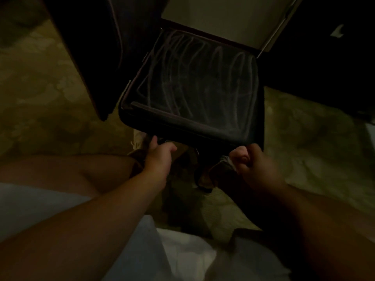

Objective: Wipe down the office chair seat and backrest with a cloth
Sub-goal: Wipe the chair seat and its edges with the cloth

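— What are the fingers doing?

— The left hand (160, 154) has its fingers (171, 148) curled under the front edge of the chair seat (194, 92), thumb up against the edge. The right hand (253, 161) is curled into a fist just below the seat's front right corner, fingers (240, 159) pinching a small pale wad, probably the cloth (228, 160); it is too dark to be sure.

— And the chair?

— The dark seat lies in the middle of the view, streaked with pale wipe marks. Its backrest (97, 47) rises at the left. Beneath is a patterned carpet (40, 88), and the person's bare knee (81, 171) sits lower left.
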